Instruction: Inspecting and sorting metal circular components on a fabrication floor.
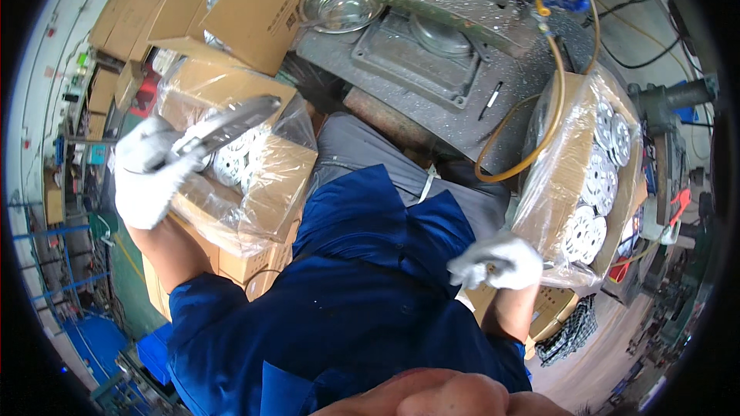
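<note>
My left hand (146, 173), in a white glove, is closed on a grey metal disc (235, 125) seen nearly edge-on. It holds the disc above an open, plastic-lined carton (281, 166) on my left, where several perforated silver metal discs (230, 166) lie. My right hand (501, 262), also in a white glove, has curled fingers in front of my body, close to the carton on the right. A small brownish spot shows at those fingers; what they hold, if anything, I cannot make out.
A grey press (455, 0) stands ahead, with a metal die plate (416, 62), a round metal bowl (339, 4) and a pen (490, 100). A yellow hose (556, 119) loops down. Another plastic-lined carton (547, 162) holds stacked discs (600, 177); a further carton (266, 11) stands far left.
</note>
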The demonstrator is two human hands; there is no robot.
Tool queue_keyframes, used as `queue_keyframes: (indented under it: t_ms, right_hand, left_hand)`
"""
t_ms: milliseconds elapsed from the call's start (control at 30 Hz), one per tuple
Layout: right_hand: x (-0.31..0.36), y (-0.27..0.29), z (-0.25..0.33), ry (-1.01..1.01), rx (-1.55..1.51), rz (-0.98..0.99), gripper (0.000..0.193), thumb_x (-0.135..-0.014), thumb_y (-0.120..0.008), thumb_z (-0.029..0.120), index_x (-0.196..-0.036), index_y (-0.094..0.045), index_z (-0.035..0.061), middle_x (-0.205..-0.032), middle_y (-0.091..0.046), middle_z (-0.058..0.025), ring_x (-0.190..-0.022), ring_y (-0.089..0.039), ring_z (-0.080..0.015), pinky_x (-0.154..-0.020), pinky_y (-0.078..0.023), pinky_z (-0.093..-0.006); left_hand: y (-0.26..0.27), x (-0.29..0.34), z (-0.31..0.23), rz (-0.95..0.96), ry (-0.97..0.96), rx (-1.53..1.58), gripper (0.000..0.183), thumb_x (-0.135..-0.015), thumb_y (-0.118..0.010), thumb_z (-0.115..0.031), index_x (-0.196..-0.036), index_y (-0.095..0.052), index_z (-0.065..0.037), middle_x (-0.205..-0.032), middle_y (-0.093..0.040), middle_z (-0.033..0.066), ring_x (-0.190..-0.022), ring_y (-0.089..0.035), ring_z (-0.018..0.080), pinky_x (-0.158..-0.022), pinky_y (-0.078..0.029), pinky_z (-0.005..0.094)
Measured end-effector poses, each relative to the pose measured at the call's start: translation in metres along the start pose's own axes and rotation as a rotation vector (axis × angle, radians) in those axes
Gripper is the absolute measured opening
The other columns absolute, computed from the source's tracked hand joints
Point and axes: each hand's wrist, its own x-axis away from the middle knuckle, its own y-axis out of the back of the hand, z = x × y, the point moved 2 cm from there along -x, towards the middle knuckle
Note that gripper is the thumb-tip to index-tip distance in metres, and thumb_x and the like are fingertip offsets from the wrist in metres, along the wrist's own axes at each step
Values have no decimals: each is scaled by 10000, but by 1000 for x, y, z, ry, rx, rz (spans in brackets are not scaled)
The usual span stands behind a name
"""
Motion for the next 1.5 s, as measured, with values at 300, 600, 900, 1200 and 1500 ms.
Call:
queue_keyframes:
  t_ms: [300,600,900,1200,1500]
  right_hand:
    - [-108,-15,-31,32,-812,-534,450,-939,-479,303,-1228,-491,-42,-1000,-651,-153,-663,-643,-176,-530,-517,-252]
    - [-115,25,-46,76,-442,-727,309,-854,-605,65,-1146,-576,-30,-1080,-636,-98,-950,-617,-164,-860,-484,-304]
    - [-90,50,-71,-95,-340,-666,526,-951,-492,316,-1313,-368,-45,-975,-627,-182,-708,-617,-160,-618,-495,-278]
    - [-57,13,-155,-232,-634,-623,491,-946,-490,343,-1306,-438,13,-1013,-624,-150,-786,-631,-211,-691,-513,-317]
    - [-31,26,-168,-236,-663,-775,397,-947,-507,304,-1231,-522,28,-982,-645,-135,-738,-624,-192,-633,-507,-295]
  left_hand:
    - [-137,-16,-80,316,-732,-370,429,-604,-708,-217,-1028,-644,-195,-706,-527,-27,-562,-535,167,-508,-427,317]
    - [-188,-66,-51,43,8,242,1003,-611,-829,-350,-1375,-311,43,-1204,-497,272,-1108,-534,318,-950,-429,365]
    - [-207,-122,-18,-143,286,761,645,-664,-814,-200,-1167,-506,61,-1056,-633,143,-949,-617,156,-832,-506,280]
    - [-217,-284,16,-343,405,534,643,-664,-806,-340,-1076,-581,99,-992,-655,168,-881,-637,179,-757,-508,277]
    - [-203,-319,-2,80,497,-129,962,-628,-638,-694,-1248,-513,31,-1238,-530,239,-1158,-525,321,-962,-427,356]
